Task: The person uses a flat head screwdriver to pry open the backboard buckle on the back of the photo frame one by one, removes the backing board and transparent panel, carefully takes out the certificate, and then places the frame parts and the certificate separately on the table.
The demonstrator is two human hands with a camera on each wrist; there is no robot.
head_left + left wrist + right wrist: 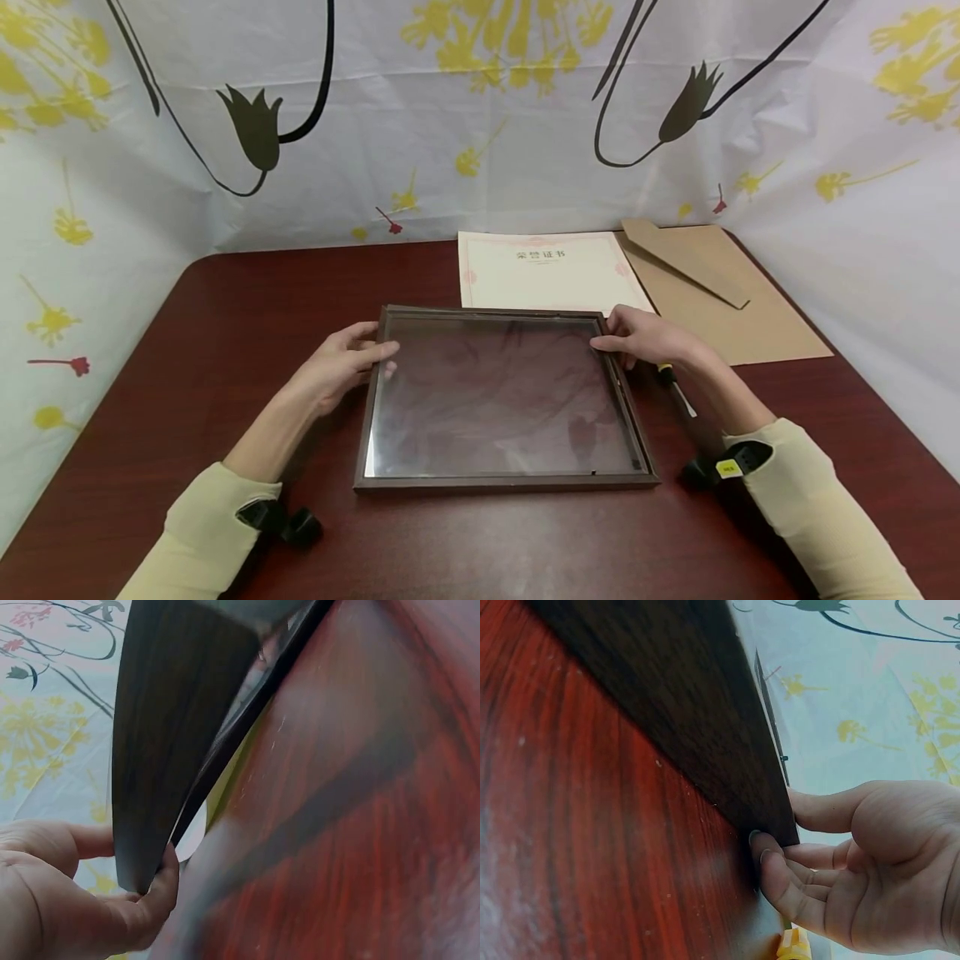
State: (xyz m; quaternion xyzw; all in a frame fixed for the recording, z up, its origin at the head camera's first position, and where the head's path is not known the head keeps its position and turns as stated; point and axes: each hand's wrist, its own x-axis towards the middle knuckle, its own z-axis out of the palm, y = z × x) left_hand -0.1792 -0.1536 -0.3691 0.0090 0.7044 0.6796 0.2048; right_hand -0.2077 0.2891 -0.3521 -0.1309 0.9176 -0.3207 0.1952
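Note:
A dark brown picture frame (510,482) with a glass pane (502,400) is held over the table by both hands. My left hand (341,367) grips its left side near the far corner, thumb over the rim. In the left wrist view, fingertips of the left hand (82,900) curl under the frame's edge (172,735), with a gap between frame and table. At the far right corner, my right hand (641,337) pinches the rim, thumb on top. The right wrist view shows the right hand's (885,862) fingers bent beneath the frame's wood-grained side (697,712).
Behind the frame lies a cream certificate (551,279). A brown backing board (757,325) with a fold-out stand (682,267) lies at the back right, partly behind the right hand. Under the right wrist is a screwdriver (684,398). A patterned white cloth (525,167) surrounds the table's (247,308) sides and back.

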